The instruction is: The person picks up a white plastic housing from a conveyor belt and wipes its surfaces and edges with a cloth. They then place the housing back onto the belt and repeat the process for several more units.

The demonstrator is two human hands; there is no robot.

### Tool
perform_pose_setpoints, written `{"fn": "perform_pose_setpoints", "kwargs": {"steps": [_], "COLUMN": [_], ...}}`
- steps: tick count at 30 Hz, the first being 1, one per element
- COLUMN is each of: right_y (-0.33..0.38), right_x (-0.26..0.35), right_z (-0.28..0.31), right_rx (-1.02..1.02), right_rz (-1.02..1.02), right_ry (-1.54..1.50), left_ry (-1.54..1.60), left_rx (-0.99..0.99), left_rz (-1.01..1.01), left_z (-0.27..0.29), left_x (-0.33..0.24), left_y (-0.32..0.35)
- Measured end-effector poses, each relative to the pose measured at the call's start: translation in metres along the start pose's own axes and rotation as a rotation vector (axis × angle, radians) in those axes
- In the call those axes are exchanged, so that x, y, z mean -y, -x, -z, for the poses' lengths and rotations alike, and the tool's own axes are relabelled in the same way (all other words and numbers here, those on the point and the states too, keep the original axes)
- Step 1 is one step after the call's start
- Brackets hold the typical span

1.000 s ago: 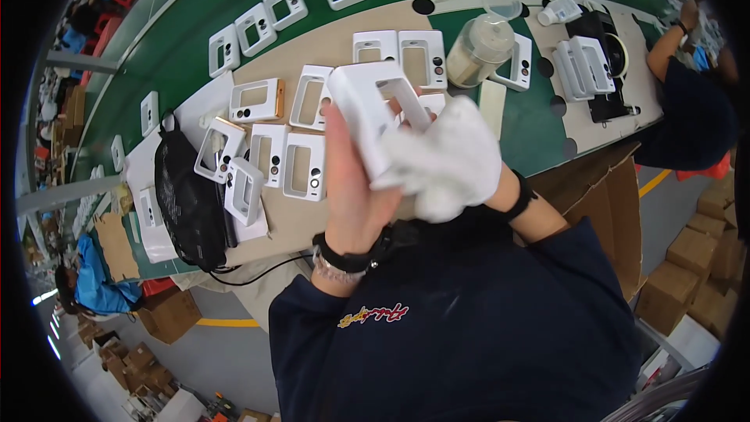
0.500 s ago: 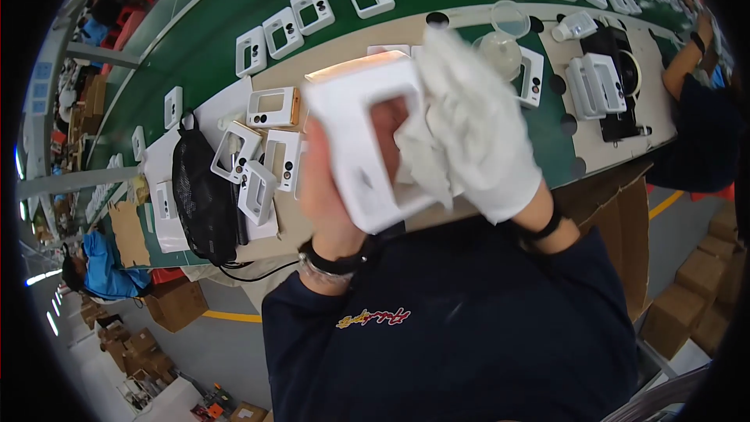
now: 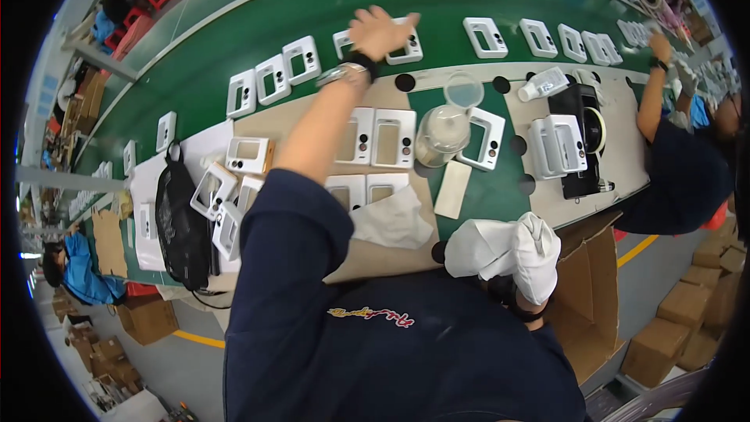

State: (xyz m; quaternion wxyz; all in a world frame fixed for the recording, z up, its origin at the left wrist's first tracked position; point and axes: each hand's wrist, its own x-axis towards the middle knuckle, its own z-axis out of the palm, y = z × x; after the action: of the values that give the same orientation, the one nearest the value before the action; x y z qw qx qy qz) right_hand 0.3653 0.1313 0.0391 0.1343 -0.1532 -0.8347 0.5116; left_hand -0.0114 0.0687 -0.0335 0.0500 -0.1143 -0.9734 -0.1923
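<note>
My bare left hand (image 3: 381, 33) reaches far out over the green belt, palm down with its fingers apart. Partly covered by it are a white housing (image 3: 341, 44) on its left and another white housing (image 3: 407, 45) at its thumb side; whether it touches either, I cannot tell. Close to my body, my right hand (image 3: 536, 259) wears a white glove and is closed on a white cloth (image 3: 478, 248) that hangs to its left. On the bench between my arms lie several framed white housings (image 3: 393, 138) and a flat pale cloth (image 3: 392, 220).
A black mesh bag (image 3: 181, 223) lies at the left beside loose housings. Toward the right are a clear plastic jar (image 3: 443, 135), a pale block (image 3: 452, 190), a white bottle (image 3: 544, 84) and a black tray (image 3: 576, 101). A co-worker's arm (image 3: 651, 98) reaches in at far right.
The housing I held in front of me is gone from there. My left hand has stretched forward over the belt; my gloved right hand has dropped toward my body with the cloth.
</note>
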Motion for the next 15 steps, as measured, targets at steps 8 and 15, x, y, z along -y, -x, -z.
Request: {"fn": "perform_pose_setpoints", "kwargs": {"steps": [8, 15], "right_y": [-0.005, -0.024], "right_x": [-0.006, 0.054], "right_z": [-0.009, -0.034], "right_rx": [-0.353, -0.275], "right_rz": [-0.129, 0.234], "right_ry": [-0.442, -0.793], "left_ry": [-0.357, 0.832], "left_rx": [-0.214, 0.135], "left_rz": [-0.177, -0.119], "left_z": [0.006, 0.096], "left_x": [0.089, 0.063], "left_y": [0.015, 0.102]}}
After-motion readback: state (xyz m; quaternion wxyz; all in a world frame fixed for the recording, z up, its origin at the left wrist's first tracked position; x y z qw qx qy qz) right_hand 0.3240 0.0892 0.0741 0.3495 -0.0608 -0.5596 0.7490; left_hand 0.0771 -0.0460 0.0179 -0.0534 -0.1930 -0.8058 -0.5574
